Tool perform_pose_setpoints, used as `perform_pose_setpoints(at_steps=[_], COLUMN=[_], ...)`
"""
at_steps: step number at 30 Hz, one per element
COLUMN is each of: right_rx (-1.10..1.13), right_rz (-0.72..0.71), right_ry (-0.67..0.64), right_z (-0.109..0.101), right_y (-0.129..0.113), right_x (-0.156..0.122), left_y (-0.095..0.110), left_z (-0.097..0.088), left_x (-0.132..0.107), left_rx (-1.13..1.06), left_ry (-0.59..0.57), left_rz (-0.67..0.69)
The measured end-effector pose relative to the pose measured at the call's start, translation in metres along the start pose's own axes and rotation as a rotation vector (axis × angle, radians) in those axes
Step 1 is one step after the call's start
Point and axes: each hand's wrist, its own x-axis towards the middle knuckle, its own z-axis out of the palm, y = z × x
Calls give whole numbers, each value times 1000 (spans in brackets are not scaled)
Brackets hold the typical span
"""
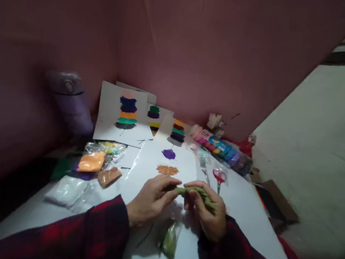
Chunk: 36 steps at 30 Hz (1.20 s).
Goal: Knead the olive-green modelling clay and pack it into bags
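Observation:
My left hand point(154, 198) and my right hand point(208, 208) meet above the white table, both closed on a lump of olive-green modelling clay point(200, 193). Thumb and fingers of the left pinch its thin left end, while the thicker part lies in the right hand's fingers. Below them rests a clear bag point(169, 241) with more green clay inside. Just beyond my hands is a white sheet point(148, 160) bearing a purple clay patch point(169, 154) and a ridged orange-brown clay piece point(168, 170).
Bags of orange clay point(91, 162), brown clay point(109, 177) and white clay point(66, 191) lie left. A fork point(204, 168), red-handled scissors point(219, 176) and a pack of coloured clay point(220, 147) lie right. Cards with colour stripes point(108, 114) lean by a purple bottle point(72, 105).

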Motion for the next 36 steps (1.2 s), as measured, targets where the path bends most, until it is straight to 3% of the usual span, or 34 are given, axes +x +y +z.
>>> perform_pose_setpoints(at_steps=[8,16,26,36], right_rx=[-106,-128,-68,-62], right_rz=[68,62,64,75], right_ry=[-6,-31,45,43], right_z=[-3,1,5,4], right_y=[2,-9,-9,-7], right_x=[0,0,-3,-2], left_y=[-2,-4,0,0], left_z=[-2,-2,-4,-5], left_x=[-4,-4,-3,-1], left_rx=[-10,-34,-39,-93], left_ry=[45,97,55,128], left_rz=[-7,98,-81,1])
